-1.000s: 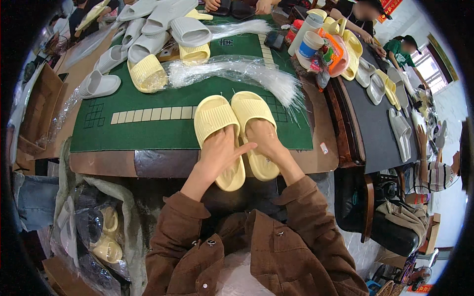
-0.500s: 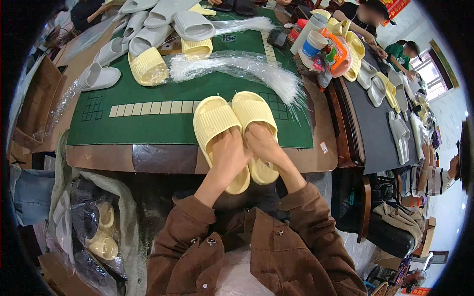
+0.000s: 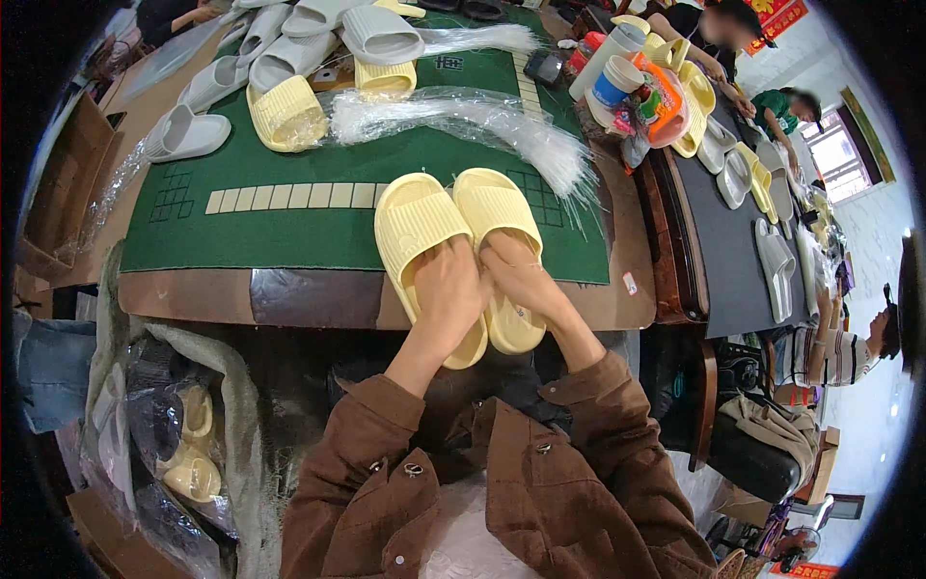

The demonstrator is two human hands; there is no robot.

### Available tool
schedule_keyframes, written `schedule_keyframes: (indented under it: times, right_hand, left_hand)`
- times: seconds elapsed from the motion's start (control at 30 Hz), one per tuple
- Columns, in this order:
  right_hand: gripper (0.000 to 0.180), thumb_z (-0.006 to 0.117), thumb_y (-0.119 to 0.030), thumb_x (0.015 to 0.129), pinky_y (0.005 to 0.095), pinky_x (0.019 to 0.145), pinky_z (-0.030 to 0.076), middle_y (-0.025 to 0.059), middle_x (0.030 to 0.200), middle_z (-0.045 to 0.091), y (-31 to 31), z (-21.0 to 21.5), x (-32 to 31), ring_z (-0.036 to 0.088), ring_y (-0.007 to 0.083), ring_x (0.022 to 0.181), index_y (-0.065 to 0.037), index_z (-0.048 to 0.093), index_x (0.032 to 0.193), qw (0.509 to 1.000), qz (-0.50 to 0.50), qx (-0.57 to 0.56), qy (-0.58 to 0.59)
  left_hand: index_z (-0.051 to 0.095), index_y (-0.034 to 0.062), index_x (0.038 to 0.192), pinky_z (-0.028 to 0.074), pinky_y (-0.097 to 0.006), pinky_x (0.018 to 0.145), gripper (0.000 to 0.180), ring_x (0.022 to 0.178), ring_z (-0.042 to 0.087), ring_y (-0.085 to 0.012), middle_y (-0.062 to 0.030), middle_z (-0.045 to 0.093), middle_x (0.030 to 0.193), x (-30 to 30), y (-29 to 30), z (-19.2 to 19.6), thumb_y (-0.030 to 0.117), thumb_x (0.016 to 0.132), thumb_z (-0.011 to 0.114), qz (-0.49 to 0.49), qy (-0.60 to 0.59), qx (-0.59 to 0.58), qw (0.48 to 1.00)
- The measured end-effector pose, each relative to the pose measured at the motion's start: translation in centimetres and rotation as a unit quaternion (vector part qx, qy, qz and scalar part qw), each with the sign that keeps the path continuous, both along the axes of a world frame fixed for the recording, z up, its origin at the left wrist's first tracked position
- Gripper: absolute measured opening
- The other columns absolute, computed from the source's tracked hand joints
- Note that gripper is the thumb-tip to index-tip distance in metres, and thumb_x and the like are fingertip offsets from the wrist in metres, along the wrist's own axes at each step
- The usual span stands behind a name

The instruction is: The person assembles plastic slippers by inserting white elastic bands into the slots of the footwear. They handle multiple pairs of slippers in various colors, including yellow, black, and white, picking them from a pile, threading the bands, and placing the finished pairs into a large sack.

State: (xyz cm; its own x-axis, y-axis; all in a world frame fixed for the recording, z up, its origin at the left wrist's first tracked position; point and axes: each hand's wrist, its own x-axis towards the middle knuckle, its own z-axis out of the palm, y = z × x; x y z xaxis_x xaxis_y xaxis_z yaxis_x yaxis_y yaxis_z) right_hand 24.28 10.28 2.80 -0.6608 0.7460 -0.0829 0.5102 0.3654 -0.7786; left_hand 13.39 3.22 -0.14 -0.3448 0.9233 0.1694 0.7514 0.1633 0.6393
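A pair of pale yellow ridged slide slippers sits side by side at the near edge of the table, toes pointing away from me. My left hand (image 3: 449,289) is pushed under the strap of the left slipper (image 3: 421,214), and my right hand (image 3: 516,278) under the strap of the right slipper (image 3: 499,205). Both hands grip the slippers from inside, though the straps hide their fingertips. The slippers' heels overhang the table's front edge toward me. Beyond them lies a bundle of clear plastic strands (image 3: 434,124) in a transparent sleeve.
A green mat (image 3: 309,246) covers the table. Grey slippers (image 3: 188,135) and another yellow slipper (image 3: 289,116) lie at the back left. Cups and an orange bag (image 3: 666,111) stand at the right. More slippers line a dark side table (image 3: 714,261). Several people are around the right side.
The whole view has shifted slightly. Both hands stay inside the yellow slippers, which look nearly unchanged in position.
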Motion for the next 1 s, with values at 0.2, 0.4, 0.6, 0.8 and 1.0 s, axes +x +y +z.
schedule_keyframes:
  times: [0.2,0.4,0.6,0.8,1.0]
  right_hand:
    - [0.026,0.048,-0.020,0.095,0.0349,0.082,0.042,0.0138,0.098,0.059,0.1,1.2,0.5,0.054,0.0245,0.091,0.004,0.056,0.100,0.988,-0.022,-0.147,0.045]
    - [0.036,0.045,-0.029,0.097,0.0332,0.083,0.039,0.0105,0.096,0.052,1.0,1.1,0.5,0.049,0.0205,0.089,0.004,0.056,0.103,0.986,0.049,-0.156,-0.040]
    - [0.037,0.044,-0.036,0.101,0.0282,0.079,0.037,0.0008,0.086,0.040,0.6,3.1,0.1,0.040,0.0128,0.082,0.000,0.051,0.095,0.982,0.044,-0.174,-0.067]
    - [0.043,0.044,-0.034,0.102,0.0386,0.079,0.043,0.0125,0.087,0.055,1.4,0.2,1.5,0.051,0.0216,0.082,0.007,0.055,0.103,0.995,0.070,-0.068,-0.003]
    - [0.039,0.041,-0.030,0.103,0.0429,0.089,0.044,0.0202,0.099,0.058,1.1,0.5,1.7,0.057,0.0302,0.094,0.006,0.055,0.108,0.990,0.042,-0.106,0.081]
  left_hand:
    - [0.050,-0.0105,0.113,0.052,-0.049,0.078,0.059,0.094,0.061,-0.0439,-0.0290,0.058,0.107,-0.5,-0.5,1.1,0.031,0.077,0.072,-0.022,-0.020,-0.012,0.999]
    - [0.051,-0.0083,0.116,0.053,-0.048,0.081,0.072,0.098,0.063,-0.0408,-0.0278,0.058,0.110,-0.7,-0.6,3.0,0.042,0.073,0.078,-0.057,-0.056,-0.099,0.992]
    - [0.053,-0.0087,0.114,0.054,-0.047,0.079,0.076,0.098,0.064,-0.0400,-0.0278,0.059,0.110,-1.2,-0.7,1.8,0.047,0.070,0.080,-0.061,-0.055,-0.068,0.994]
    - [0.051,-0.0087,0.117,0.052,-0.049,0.081,0.074,0.098,0.063,-0.0421,-0.0295,0.059,0.109,-1.4,-0.9,1.7,0.056,0.083,0.066,-0.096,-0.036,-0.091,0.991]
    - [0.053,-0.0091,0.114,0.050,-0.052,0.080,0.063,0.095,0.061,-0.0452,-0.0299,0.060,0.106,-1.0,-1.1,1.1,0.049,0.101,0.035,-0.055,-0.048,-0.032,0.997]
